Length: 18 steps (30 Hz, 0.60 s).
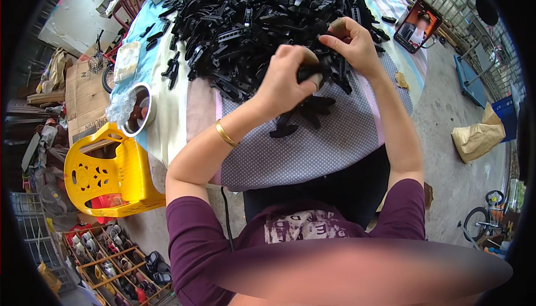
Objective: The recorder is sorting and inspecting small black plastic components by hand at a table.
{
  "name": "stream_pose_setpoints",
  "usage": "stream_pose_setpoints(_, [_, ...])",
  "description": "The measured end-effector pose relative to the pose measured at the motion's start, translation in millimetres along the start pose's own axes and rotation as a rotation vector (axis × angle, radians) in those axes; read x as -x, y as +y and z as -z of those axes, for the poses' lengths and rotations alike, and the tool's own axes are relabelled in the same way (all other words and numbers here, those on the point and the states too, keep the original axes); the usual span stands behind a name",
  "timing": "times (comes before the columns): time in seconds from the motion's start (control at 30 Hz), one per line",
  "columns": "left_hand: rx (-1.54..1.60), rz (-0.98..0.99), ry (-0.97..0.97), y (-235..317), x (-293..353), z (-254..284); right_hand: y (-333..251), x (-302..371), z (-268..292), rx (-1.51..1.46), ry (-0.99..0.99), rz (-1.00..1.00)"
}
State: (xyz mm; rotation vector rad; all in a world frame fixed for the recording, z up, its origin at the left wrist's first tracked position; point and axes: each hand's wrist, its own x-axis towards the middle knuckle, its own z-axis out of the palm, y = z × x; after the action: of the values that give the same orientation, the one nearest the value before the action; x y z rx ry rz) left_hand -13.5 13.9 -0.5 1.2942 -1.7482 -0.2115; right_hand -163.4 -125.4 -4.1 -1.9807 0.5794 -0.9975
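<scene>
A big heap of small, curved black plastic pieces (pixel 245 21) covers the far half of the table. My left hand (pixel 290 74), a gold bangle on its wrist, is curled around a black plastic piece (pixel 307 71) at the heap's near edge; motion blurs it slightly. Just to the right and farther off, my right hand (pixel 353 43) is closed with thumb and fingers drawn together. Whatever it pinches is too small or hidden to name. Several loose black pieces (pixel 315 108) lie on the cloth below my left hand.
A dotted grey cloth (pixel 290 155) covers the table's near edge. On the left are a metal bowl (pixel 148 122) and a yellow plastic chair (pixel 111 172). A phone (pixel 417 27) stands at the table's right side. Shoe racks (pixel 114 261) stand at lower left.
</scene>
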Motion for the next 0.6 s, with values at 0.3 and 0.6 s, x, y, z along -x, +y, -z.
stream_pose_setpoints(0.3, [0.765,0.523,0.195,-19.1,-9.5,23.0,-11.2,12.9,-5.7,0.705,0.024,0.604])
stream_pose_setpoints(0.6, [0.587,0.602,0.133,-20.1,-6.6,24.9,-16.9,-11.2,-13.4,0.626,-0.204,0.526])
